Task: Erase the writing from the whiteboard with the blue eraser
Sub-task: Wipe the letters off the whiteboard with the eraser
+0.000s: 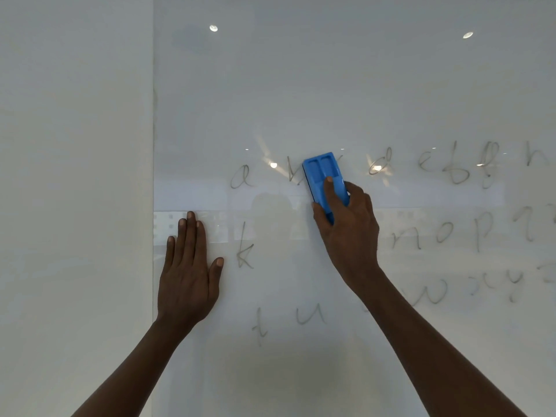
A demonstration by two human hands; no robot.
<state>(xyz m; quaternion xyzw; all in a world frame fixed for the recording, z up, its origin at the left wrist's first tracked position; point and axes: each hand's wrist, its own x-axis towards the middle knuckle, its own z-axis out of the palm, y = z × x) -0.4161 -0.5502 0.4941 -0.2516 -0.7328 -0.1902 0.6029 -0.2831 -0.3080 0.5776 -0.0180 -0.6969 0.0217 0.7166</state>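
Observation:
A glossy whiteboard [331, 85] fills the view, with faint grey handwritten letters [445, 233] in three rows across its middle and right. My right hand [346, 230] holds the blue eraser [323, 176] flat against the board in the top row, between the "b" and the "d". The eraser covers the letter there and its upper end tilts to the left. My left hand [188, 272] lies flat on the board near its left edge, fingers spread, just left of the "k".
The board's left edge [154, 176] meets a plain white wall [75, 176]. Ceiling lights reflect as bright spots on the board's upper part. Both forearms reach up from the bottom of the view.

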